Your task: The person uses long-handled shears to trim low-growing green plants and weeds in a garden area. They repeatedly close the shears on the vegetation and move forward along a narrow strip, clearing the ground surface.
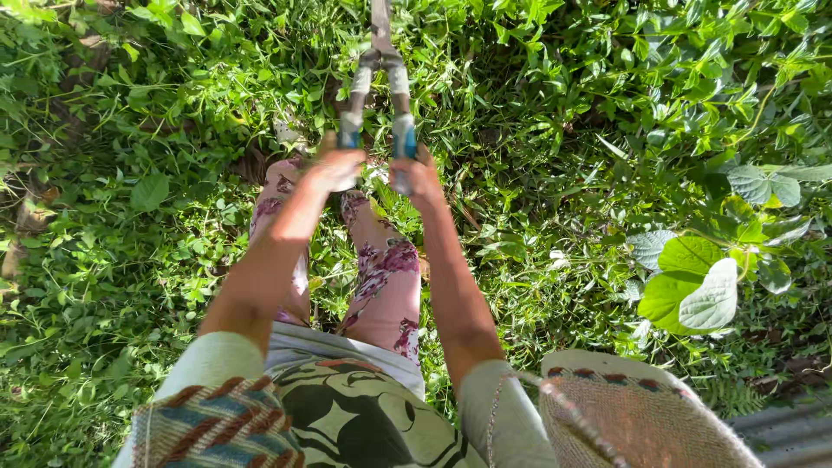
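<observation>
While our left hand [334, 169] and right hand [414, 173] each clench a handle of the garden shears [379, 78] at top centre, we should keep blades low, clear of our legs [381, 277].

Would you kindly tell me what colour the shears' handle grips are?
Blue, on the shears' grips above the right hand; the head view shows it best.

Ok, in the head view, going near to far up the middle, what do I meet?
Woven bag by the hip → floral trouser legs → left hand and right hand gripping the shears' handles → garden shears → leafy ground cover.
</observation>
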